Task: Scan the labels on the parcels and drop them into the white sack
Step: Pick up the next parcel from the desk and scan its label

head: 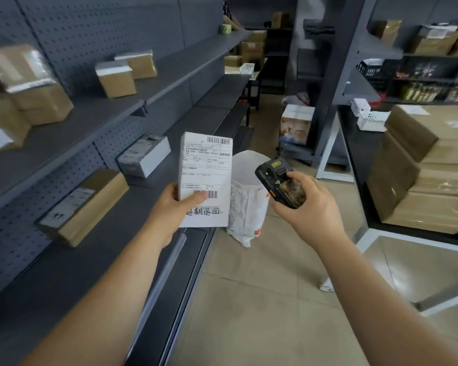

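While the left hand (171, 204) grips a white parcel (205, 178) upright at frame centre, thumb pressed across its lower barcode, the right hand (306, 204) clasps a black handheld scanner (279, 182) just right of it. Behind both, the white sack (247, 199) stands open on the floor. At left, 2 boxes lie on the grey shelf (117, 207).

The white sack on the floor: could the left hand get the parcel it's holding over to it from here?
Probably yes. The left hand holds the white parcel just beside the white sack, whose mouth stands open. Nothing visible lies between them; the right hand with the scanner is off to the other side.
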